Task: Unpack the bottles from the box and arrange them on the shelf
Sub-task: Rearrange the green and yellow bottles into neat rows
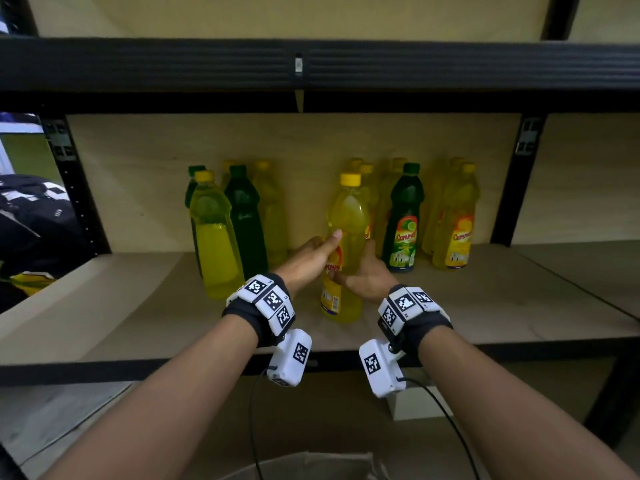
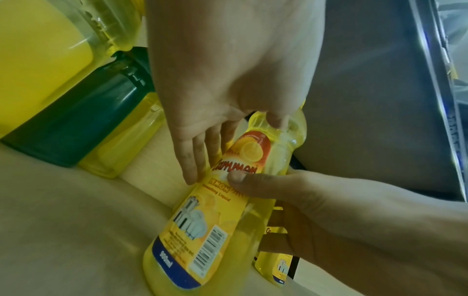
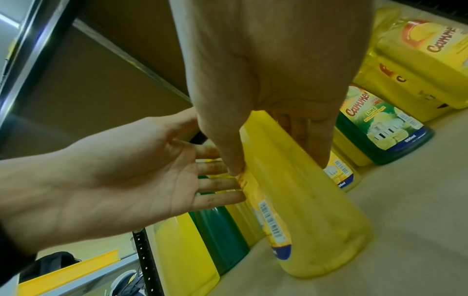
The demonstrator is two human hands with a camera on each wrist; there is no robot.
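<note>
Your yellow bottle (image 1: pixel 346 237) stands upright on the shelf board (image 1: pixel 519 306), a little right of the frame's centre in the head view, in front of the row at the back, its yellow cap (image 1: pixel 350 179) on and its label turned toward the left of the frame. Your right hand (image 1: pixel 369 277) has hold of it low on the body: in the left wrist view the thumb lies across the label front while the fingers wrap round the far side. Your left hand (image 1: pixel 308 259) is at the bottle's left side with the fingers nearly straight and spread (the right wrist view shows the palm open and the fingertips just meeting the label edge), so it touches rather than grips; its thumb points up along the bottle's shoulder. To the left of the frame stands a cluster of a yellow-capped bottle (image 1: pixel 216 237), a dark green bottle (image 1: pixel 246 220) just behind it, and more yellow and green ones behind those. To the right stand a green lime bottle (image 1: pixel 405 216) and a labelled yellow bottle (image 1: pixel 455 220), with others blurred behind them. At the bottom edge of the head view a cardboard box (image 1: pixel 311 465) shows between your forearms.
</note>
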